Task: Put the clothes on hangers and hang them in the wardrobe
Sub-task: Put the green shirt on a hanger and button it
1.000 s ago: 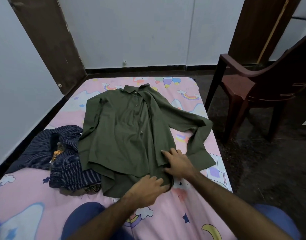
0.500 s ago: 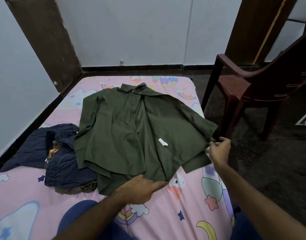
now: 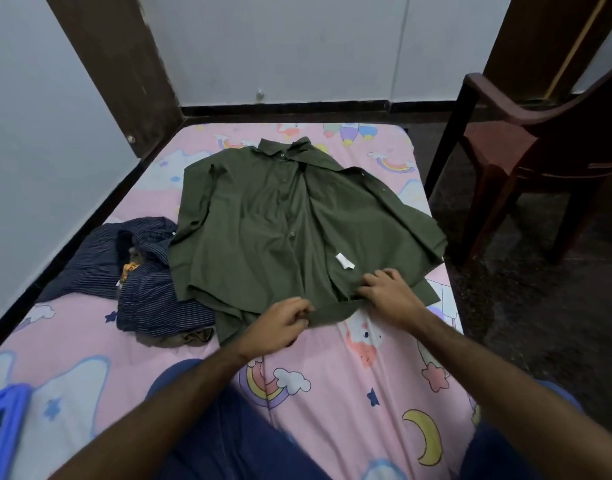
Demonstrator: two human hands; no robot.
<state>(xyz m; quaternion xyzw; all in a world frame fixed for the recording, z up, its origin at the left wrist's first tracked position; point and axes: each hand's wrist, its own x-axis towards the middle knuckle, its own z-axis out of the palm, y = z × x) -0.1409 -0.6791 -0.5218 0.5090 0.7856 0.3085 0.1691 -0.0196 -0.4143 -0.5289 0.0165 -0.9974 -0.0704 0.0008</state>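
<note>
Shirt (image 3: 283, 230) on bed (image 3: 366, 393), chair (image 3: 540, 161) right

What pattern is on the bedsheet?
Pink bedsheet printed with rainbows, clouds, stars and moons; the head view shows it.

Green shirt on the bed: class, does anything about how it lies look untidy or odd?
Yes. The green shirt lies unbuttoned, its right front panel flipped open so the white inside label shows. Both hands, left and right, grip the hem. Beside it, the striped navy clothes sit in a crumpled heap.
</note>
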